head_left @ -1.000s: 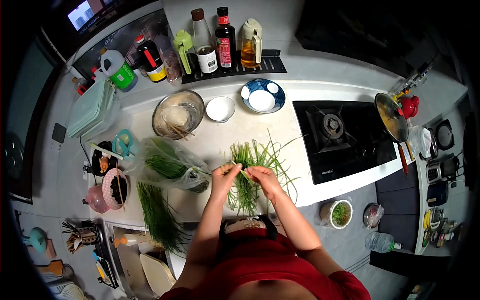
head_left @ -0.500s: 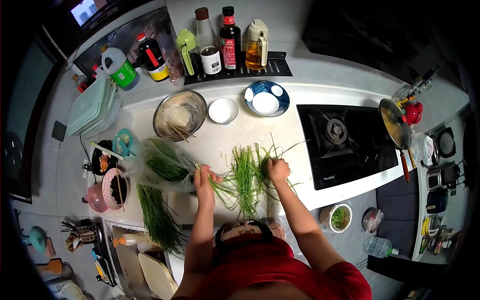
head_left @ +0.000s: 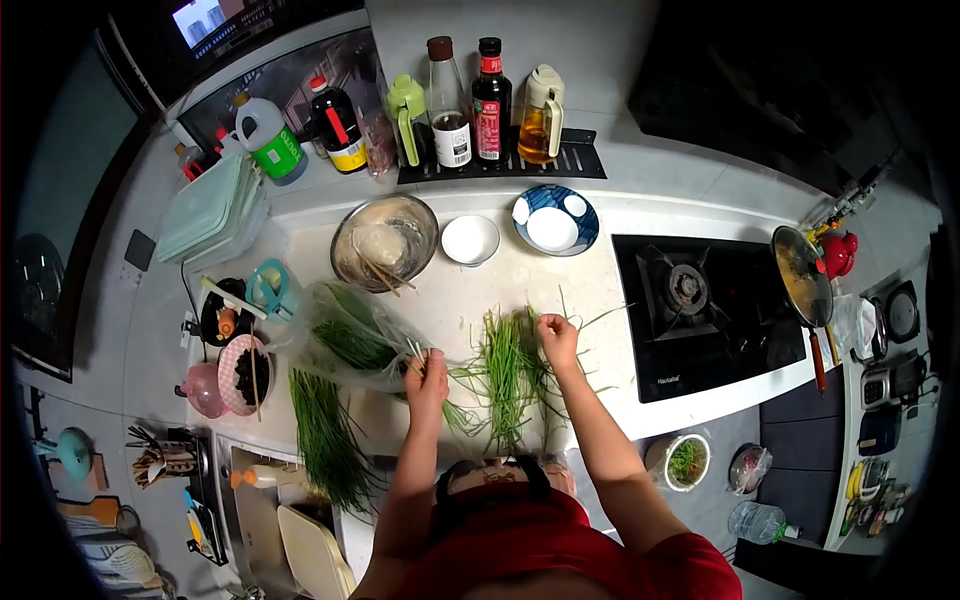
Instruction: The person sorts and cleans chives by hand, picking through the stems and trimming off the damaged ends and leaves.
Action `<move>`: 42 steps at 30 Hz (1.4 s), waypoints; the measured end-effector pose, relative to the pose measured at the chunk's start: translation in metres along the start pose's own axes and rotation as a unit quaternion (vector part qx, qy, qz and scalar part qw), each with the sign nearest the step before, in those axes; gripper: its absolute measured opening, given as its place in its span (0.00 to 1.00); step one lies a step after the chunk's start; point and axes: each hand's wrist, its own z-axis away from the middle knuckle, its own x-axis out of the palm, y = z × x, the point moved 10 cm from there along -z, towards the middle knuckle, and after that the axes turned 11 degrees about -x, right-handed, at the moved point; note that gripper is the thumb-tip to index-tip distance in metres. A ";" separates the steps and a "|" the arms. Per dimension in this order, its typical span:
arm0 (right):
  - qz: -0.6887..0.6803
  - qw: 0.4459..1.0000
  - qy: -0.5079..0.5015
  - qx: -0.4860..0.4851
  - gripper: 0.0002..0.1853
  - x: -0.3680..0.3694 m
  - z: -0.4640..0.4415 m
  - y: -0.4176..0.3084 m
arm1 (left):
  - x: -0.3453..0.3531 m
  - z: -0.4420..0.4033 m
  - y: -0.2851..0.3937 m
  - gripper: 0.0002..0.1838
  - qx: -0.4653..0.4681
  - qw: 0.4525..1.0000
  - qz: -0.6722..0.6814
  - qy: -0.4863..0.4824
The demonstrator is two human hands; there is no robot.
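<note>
"What's the biggest thing there?"

"The pale counter [head_left: 450,310], with a black stove [head_left: 655,350] set in on the right. A frying pan [head_left: 803,275] sits at the stove's far end; what's in it looks yellowish, too blurred to name."

"And the clear plastic bag [head_left: 335,318]?"

"It lies on the counter, left of the middle, with long greens inside. A loose pile of greens [head_left: 508,385] is spread to its right, and a darker bunch [head_left: 325,440] lies near the sink."

"Other containers?"

"Behind the bag, a metal bowl [head_left: 350,275] holds a lump of dough [head_left: 380,243], with chopsticks [head_left: 385,275] leaning over the rim. On the floor, a white pail [head_left: 657,460] has green bits in it. Then a blue-and-white bowl [head_left: 590,215], a pink bowl [head_left: 227,375] of dark pieces, and a small white bowl [head_left: 470,240]."

"How are the hands?"

"The left hand [head_left: 427,378] is at the bag's near right edge, back upward, fingers partly curled and pointing away from the body. Stems lie just beside it; I can't tell if it grips any. The right hand [head_left: 557,338] is over the pile's upper right side, wrist bent, fingers curled in and thumb close to them. I can't tell if a stem is pinched there."
</note>
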 end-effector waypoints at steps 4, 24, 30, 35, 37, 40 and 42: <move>-0.071 0.996 -0.041 -0.027 0.04 0.006 0.013 -0.075 | 0.009 -0.008 0.000 0.08 0.029 0.992 -0.110 0.051; 0.028 0.979 -0.106 -0.172 0.11 0.018 0.052 -0.187 | 0.080 -0.006 0.009 0.09 -0.075 0.992 -0.084 -0.051; -0.202 0.970 -0.120 0.054 0.08 0.027 0.059 -0.158 | 0.091 0.000 0.013 0.08 -0.004 0.982 -0.152 -0.108; -0.244 0.955 -0.136 0.098 0.07 0.030 0.063 -0.148 | 0.086 -0.001 0.017 0.07 0.050 0.973 -0.211 -0.082; -0.231 0.957 -0.142 0.105 0.07 0.030 0.064 -0.143 | 0.084 0.002 0.028 0.07 0.128 0.946 -0.295 -0.048; -0.221 0.955 -0.169 0.104 0.08 0.032 0.065 -0.141 | 0.089 0.014 0.049 0.07 0.261 0.869 -0.420 0.017; -0.216 0.952 -0.191 0.105 0.09 0.032 0.067 -0.143 | 0.090 0.019 0.055 0.08 0.292 0.850 -0.438 0.040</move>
